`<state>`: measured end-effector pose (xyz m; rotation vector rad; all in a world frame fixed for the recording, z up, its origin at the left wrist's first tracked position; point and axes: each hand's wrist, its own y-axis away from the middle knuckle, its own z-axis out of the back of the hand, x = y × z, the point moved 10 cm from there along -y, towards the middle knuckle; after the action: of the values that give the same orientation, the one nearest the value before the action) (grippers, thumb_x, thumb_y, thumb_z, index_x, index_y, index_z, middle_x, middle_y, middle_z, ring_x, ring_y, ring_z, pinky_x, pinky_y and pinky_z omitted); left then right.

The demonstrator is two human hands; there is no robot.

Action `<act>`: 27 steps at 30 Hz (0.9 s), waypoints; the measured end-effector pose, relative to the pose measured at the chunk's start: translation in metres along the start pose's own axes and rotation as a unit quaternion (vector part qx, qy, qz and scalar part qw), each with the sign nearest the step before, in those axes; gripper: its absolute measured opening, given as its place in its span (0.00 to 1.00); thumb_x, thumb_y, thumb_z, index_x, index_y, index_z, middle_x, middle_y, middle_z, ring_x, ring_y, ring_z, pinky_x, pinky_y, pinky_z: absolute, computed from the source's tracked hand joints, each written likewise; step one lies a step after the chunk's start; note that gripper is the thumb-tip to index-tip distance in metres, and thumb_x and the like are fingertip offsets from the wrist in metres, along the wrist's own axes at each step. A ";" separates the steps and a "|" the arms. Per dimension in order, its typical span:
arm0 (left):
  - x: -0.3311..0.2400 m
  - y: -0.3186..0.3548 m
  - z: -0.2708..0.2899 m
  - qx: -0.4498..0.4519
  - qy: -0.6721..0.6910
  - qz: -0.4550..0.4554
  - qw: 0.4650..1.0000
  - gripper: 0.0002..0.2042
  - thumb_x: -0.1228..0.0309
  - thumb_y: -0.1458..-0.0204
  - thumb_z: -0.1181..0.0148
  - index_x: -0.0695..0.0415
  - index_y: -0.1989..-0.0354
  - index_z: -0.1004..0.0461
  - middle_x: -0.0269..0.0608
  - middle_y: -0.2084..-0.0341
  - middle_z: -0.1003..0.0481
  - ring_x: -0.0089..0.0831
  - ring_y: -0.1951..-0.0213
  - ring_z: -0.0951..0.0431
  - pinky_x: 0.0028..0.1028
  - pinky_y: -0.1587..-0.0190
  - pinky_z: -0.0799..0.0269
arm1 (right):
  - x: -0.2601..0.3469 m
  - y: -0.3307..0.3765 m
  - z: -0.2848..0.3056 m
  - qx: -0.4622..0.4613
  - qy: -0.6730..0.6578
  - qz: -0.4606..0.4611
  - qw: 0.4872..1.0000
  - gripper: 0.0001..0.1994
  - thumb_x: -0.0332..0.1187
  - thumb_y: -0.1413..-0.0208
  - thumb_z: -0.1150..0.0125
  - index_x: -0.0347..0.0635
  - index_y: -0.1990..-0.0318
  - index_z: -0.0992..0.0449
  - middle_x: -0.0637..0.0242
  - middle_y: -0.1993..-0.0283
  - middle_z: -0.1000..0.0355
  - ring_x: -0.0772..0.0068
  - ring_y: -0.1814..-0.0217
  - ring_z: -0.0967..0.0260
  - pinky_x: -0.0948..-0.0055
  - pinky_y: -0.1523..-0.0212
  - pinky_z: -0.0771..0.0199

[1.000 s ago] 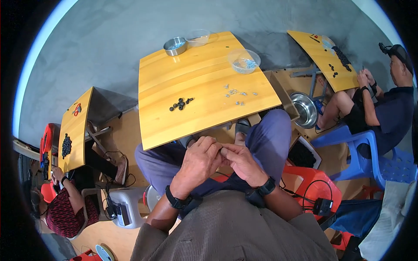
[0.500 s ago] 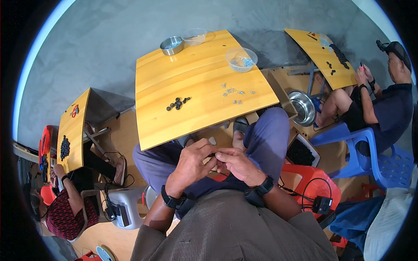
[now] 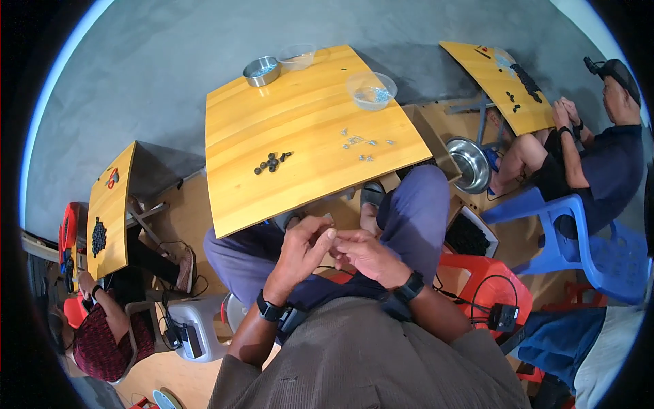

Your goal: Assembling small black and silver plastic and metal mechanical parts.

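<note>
Over my lap, just short of the table's near edge, my two hands meet at the fingertips. My left hand (image 3: 300,252) is closed, thumb raised beside bent fingers. Against it, my right hand (image 3: 370,257) is pinched closed. Anything between the fingers is too small or hidden to make out. On the wooden table (image 3: 272,198) beyond lies a small group of black round parts (image 3: 272,163), left of centre. To the right are several small silvery metal pieces (image 3: 357,142), scattered loosely. A clear plastic bowl (image 3: 372,91) with blue and silvery bits stands farther back.
A steel bowl (image 3: 261,72) and another clear bowl (image 3: 298,58) stand at the table's far edge. People sit at side tables left and right. On the floor to the right are a steel basin (image 3: 469,165), a box of black parts (image 3: 470,234) and a blue chair (image 3: 579,225).
My left thumb has lifted from the pinch, and my right fingers have shifted against the left hand. The whole view has moved slightly. At right, the other person's hands have come together.
</note>
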<state>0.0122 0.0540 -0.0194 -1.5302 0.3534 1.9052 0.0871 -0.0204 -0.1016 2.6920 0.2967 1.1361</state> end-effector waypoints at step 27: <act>0.030 -0.023 -0.041 0.032 -0.020 0.022 0.999 0.20 0.67 0.33 0.53 0.68 0.72 0.23 0.35 0.83 0.27 0.18 0.84 0.30 0.21 0.81 0.36 | 0.018 -0.014 0.011 0.009 0.072 0.118 0.990 0.06 0.30 0.38 0.44 0.39 0.62 0.21 0.72 0.68 0.26 0.81 0.69 0.29 0.78 0.68 0.27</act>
<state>0.0552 0.0565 -0.0547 -1.4507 0.4307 1.9373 0.1057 -0.0036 -0.1009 2.7202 0.0073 1.4019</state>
